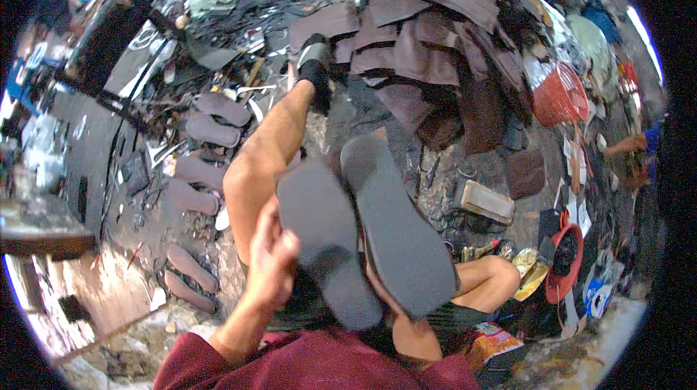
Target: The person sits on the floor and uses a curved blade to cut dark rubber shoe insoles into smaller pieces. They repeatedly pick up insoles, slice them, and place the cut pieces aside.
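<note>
Two dark grey shoe soles are side by side over my lap, flat faces up. The left sole (316, 205) is slightly blurred; my left hand (272, 259) grips its left edge, thumb on the near face and the other fingers partly behind. Tilted the other way, the right sole (403, 237) has its wide end toward my right knee. My right hand (414, 335) holds it from below near its lower edge, with most fingers hidden behind it. The soles lie close together, and I cannot tell whether they touch.
Several cut soles (210, 118) lie in pairs on the floor at left. Brown sheet pieces (414, 56) are heaped ahead. At right are a pale rectangular block (486, 202), a red basket (560, 96) and a red bowl (565, 263). Scraps litter the floor beyond my outstretched leg (265, 150).
</note>
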Demonstrator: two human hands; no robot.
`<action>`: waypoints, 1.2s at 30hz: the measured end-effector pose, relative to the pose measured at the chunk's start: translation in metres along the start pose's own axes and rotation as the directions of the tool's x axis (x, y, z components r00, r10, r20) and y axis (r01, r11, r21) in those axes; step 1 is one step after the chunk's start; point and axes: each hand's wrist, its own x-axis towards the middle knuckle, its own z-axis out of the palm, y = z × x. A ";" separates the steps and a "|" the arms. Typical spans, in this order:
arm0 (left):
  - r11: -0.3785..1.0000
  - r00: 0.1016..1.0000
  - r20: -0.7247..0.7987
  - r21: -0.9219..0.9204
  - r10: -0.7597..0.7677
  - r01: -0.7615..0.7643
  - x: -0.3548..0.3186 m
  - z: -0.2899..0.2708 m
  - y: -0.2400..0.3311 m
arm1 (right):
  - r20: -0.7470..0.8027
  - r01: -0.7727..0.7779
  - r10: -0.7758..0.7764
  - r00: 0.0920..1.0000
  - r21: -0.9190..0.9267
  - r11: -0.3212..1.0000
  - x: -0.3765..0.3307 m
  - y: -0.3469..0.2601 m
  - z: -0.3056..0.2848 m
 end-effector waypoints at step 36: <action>0.526 0.235 0.583 0.398 -0.778 0.752 0.047 -0.082 0.039 | 0.583 0.455 -0.314 0.749 -0.109 0.884 0.072 -0.120 -0.075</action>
